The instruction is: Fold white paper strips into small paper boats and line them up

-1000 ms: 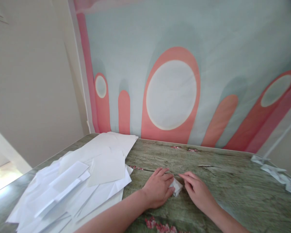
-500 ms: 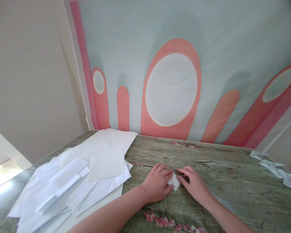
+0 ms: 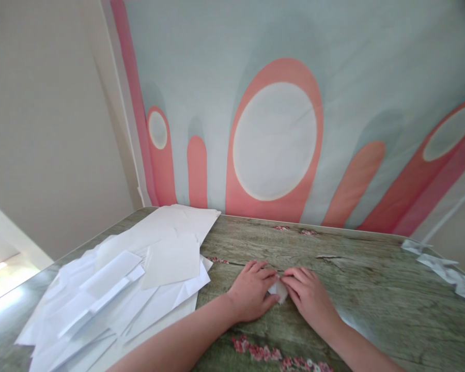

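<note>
A small folded piece of white paper (image 3: 279,292) lies on the wood-patterned table (image 3: 372,289), between my two hands. My left hand (image 3: 252,291) rests over its left side, thumb at the near edge and fingers along the far edge, holding it down. From the right, my right hand (image 3: 308,294) touches the paper's upper right edge with its fingertips close together. The fingers cover part of the paper, so its full shape is hidden.
A large loose pile of white paper sheets (image 3: 170,261), some folded, covers the table's left part. Several folded white paper pieces (image 3: 445,271) lie in a row along the right edge. Behind the table stands a wall covering (image 3: 209,67) with pink and orange shapes.
My right hand has shifted slightly, its fingers closing together over the paper's upper right edge. My left hand stays on the paper.
</note>
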`<state>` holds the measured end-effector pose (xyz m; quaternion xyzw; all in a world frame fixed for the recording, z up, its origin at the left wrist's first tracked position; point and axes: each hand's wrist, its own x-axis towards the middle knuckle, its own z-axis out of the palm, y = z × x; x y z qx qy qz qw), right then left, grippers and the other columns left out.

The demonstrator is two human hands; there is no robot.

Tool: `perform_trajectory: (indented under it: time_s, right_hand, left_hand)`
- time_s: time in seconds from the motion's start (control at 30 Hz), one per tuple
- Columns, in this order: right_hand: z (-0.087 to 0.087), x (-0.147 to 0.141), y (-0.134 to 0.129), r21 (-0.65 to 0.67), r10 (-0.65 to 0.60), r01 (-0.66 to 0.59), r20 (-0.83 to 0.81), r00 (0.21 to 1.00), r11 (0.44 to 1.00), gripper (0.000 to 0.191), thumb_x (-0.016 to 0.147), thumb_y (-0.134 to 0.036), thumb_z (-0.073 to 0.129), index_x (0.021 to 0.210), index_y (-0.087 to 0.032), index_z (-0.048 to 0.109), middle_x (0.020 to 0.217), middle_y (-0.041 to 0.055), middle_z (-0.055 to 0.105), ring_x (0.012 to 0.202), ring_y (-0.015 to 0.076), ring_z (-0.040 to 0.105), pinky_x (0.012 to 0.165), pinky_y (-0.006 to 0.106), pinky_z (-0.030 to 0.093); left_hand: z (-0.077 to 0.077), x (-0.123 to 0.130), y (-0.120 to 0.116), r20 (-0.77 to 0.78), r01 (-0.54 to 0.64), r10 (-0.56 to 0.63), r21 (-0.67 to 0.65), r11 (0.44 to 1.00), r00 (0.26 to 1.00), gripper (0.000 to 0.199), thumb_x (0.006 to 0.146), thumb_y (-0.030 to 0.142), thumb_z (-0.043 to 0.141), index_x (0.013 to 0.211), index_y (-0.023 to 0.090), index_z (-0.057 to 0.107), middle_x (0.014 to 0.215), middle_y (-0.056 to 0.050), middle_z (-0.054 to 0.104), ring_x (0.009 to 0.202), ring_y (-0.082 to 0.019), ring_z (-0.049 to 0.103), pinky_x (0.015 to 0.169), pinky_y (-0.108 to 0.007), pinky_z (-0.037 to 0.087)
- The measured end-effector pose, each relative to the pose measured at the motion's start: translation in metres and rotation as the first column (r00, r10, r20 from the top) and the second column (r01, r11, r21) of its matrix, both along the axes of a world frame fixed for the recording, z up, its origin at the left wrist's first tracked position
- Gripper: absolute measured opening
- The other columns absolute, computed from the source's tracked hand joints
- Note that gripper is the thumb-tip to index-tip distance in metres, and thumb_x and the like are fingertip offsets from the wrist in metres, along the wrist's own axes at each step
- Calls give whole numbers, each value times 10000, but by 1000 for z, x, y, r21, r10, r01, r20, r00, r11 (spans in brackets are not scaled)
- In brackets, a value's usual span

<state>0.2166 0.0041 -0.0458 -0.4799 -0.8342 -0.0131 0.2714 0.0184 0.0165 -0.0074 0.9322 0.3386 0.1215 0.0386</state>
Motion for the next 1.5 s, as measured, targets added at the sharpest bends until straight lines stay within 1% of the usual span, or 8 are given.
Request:
perform_trajectory:
  time_s: [0.1, 0.3, 0.4, 0.53, 0.73, 1.13, 1.3, 1.5]
  right_hand:
    - [4, -2, -3, 30, 33, -34, 46, 998, 999, 225, 832, -114, 504, 929, -240, 663, 943, 29, 653, 913, 199, 538, 777, 346, 417]
    - [3, -3, -1, 73, 67, -72, 67, 996, 995, 272, 846, -107, 477, 1001, -242, 656, 994, 28, 673, 941, 199, 545, 799, 353, 434]
    - [1, -3, 0, 55, 76, -80, 86, 993, 995, 310, 854, -94, 457, 1054, -248, 637, 1033, 29, 665, 971, 205, 539, 804, 357, 441]
    - [-4, -3, 2, 29, 83, -86, 96, 992, 996, 349, 851, -71, 453, 1121, -231, 606, 1120, 35, 633, 1025, 209, 516, 832, 359, 432]
    - [-5, -3, 3, -14, 69, -68, 128, 989, 998, 328, 854, -87, 465, 1109, -227, 615, 1150, 38, 622, 1043, 214, 511, 837, 361, 419]
    - [-7, -4, 4, 29, 54, -59, 146, 988, 998, 321, 864, -82, 450, 1113, -203, 612, 1149, 23, 625, 1006, 187, 516, 846, 328, 402]
    - [-5, -5, 2, 0, 30, -30, 161, 986, 1000, 326, 867, -80, 457, 1122, -213, 610, 1160, 10, 620, 1014, 183, 509, 855, 322, 386]
    - [2, -8, 0, -47, 9, 0, 186, 982, 999, 339, 872, -77, 446, 1107, -246, 622, 1180, -7, 611, 1015, 190, 510, 843, 334, 374]
  left_hand:
    - [0, -1, 0, -7, -3, 3, 2, 1000, 1000, 395, 871, 397, 454, 1228, 232, 484, 1267, -25, 511, 1227, -250, 354, 1045, -428, 229]
    - [-3, -2, -3, -23, -21, 22, 38, 999, 999, 455, 883, 415, 433, 1288, 208, 421, 1282, -50, 493, 1246, -248, 334, 1052, -413, 224]
    - [-4, -1, -6, -28, -62, 64, 93, 994, 998, 473, 889, 460, 405, 1257, 168, 456, 1286, -84, 486, 1268, -259, 307, 1067, -414, 192]
    - [-6, 2, -7, -62, -70, 80, 150, 986, 995, 491, 887, 463, 414, 1242, 129, 476, 1271, -103, 499, 1279, -263, 293, 1084, -406, 145]
    - [-7, 3, -9, -92, -72, 90, 180, 981, 992, 477, 907, 451, 382, 1242, 124, 478, 1272, -106, 500, 1287, -256, 285, 1083, -406, 131]
    - [-6, 0, -10, -106, -113, 130, 158, 981, 986, 579, 893, 585, 269, 1288, 196, 436, 1309, -83, 470, 1294, -273, 271, 1058, -442, 172]
    - [-4, 0, -10, -126, -114, 132, 142, 983, 983, 613, 884, 612, 242, 1317, 212, 411, 1325, -80, 460, 1303, -275, 259, 1065, -447, 160]
    - [5, -2, -10, -194, -121, 135, 83, 989, 972, 638, 865, 629, 287, 1333, 211, 402, 1362, -116, 421, 1322, -292, 231, 1064, -478, 151]
